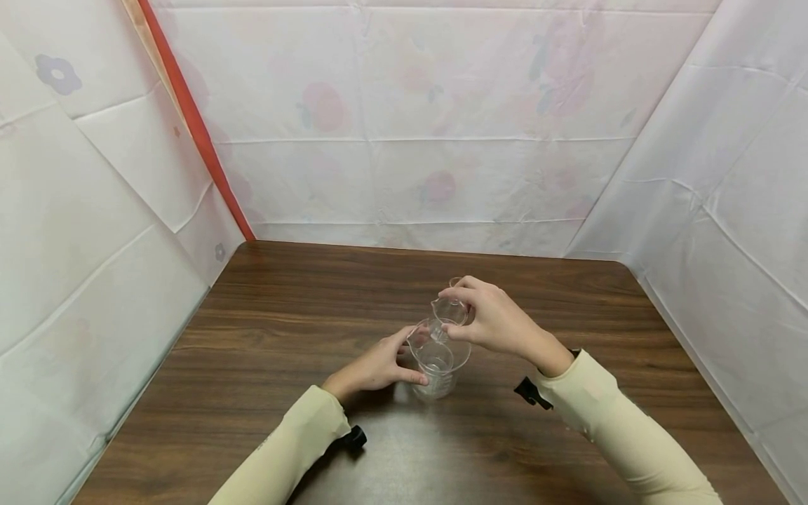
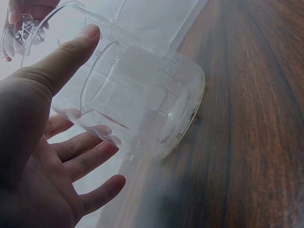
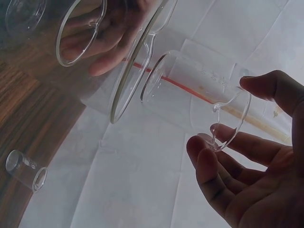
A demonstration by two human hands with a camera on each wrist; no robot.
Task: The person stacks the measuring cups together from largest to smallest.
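A large clear glass beaker [image 1: 463, 359] stands upright on the table, with a smaller beaker [image 1: 435, 358] inside it. My left hand [image 1: 381, 361] holds the large beaker from the left, thumb in front and fingers round the far side. Printed markings show on the glass in the left wrist view. Above the large beaker's mouth, my right hand [image 1: 495, 315] pinches another small beaker [image 3: 190, 95] near its spouted rim. In the right wrist view its base is close to the large rim; whether they touch I cannot tell.
Another small glass beaker [image 3: 26, 170] stands on the wooden table [image 1: 303, 301] farther back, partly hidden by the right hand in the head view. Pale patterned sheets [image 1: 404, 126] enclose the table at the back and both sides.
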